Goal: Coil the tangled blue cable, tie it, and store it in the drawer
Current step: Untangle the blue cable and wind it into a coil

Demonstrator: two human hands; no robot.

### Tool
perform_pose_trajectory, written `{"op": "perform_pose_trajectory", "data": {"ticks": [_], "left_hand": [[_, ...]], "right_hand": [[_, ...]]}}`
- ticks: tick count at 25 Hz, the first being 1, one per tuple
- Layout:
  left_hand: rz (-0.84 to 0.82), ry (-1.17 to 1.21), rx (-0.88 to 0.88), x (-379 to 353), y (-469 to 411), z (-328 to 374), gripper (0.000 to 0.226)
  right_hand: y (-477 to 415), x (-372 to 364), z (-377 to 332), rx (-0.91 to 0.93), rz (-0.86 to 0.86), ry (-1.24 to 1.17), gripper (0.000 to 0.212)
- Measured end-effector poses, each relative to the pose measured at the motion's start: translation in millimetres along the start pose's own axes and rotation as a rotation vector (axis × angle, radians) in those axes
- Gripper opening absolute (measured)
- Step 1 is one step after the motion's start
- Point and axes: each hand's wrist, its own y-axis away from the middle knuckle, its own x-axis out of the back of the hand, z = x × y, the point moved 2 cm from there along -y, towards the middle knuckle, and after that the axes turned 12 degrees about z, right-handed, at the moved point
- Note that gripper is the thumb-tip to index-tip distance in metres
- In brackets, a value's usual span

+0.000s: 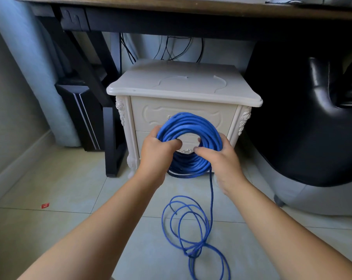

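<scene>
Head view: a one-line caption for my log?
The left hand and right hand grip the blue cable coil before a cream nightstand; loose tail lies looped on the floor.

Left hand and right hand gripping blue cable coil (tail loose on floor), cream nightstand behind

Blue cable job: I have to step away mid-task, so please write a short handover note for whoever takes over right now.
The coil is held up in front of the white nightstand, whose drawers are shut.
The left hand grips its left side and the right hand its right, fingers through the centre.
Done: most of the cable is coiled.
Left: a tail hangs from the coil to tangled loops on the floor. Wind those in, tie the coil (no tie in view), open a drawer and store it.
</scene>
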Motion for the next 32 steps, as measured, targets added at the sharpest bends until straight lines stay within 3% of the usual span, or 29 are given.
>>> {"op": "perform_pose_trajectory", "data": {"ticks": [3, 6, 9, 11, 15, 19, 22, 24, 27, 32], "left_hand": [[0.023, 0.198, 0.129, -4, 3, -6, 0.019], [-0.053, 0.292, 0.251, -9, 9, -19, 0.011], [-0.123, 0.227, 0.364, -9, 11, -28, 0.006], [-0.174, 0.105, 0.361, -6, 9, -28, 0.017], [-0.269, -0.045, 0.043, 3, -3, -7, 0.035], [-0.347, -0.3, -0.314, 9, -5, 7, 0.067], [-0.414, -0.47, -0.424, 8, 0, 1, 0.085], [-0.408, -0.53, -0.435, 8, 0, -3, 0.075], [-0.354, -0.596, -0.447, 7, 1, -4, 0.04], [-0.324, -0.564, -0.461, 6, 4, 2, 0.038]], "right_hand": [[6, -9, 10, -0.105, 0.032, -0.115, 0.048], [2, -11, 12, -0.203, 0.061, -0.158, 0.05], [-2, -6, 12, -0.169, 0.147, 0.04, 0.035], [-4, -2, 8, -0.111, 0.175, 0.122, 0.025], [-10, 9, -6, 0.025, 0.181, 0.287, 0.022], [-3, 8, -12, 0.269, 0.037, 0.57, 0.022], [6, 0, -14, 0.407, -0.084, 0.801, 0.025], [9, -2, -18, 0.488, -0.082, 0.865, 0.03], [10, -2, -18, 0.522, -0.065, 0.828, 0.037], [6, -1, -20, 0.587, -0.017, 0.863, 0.035]]}}
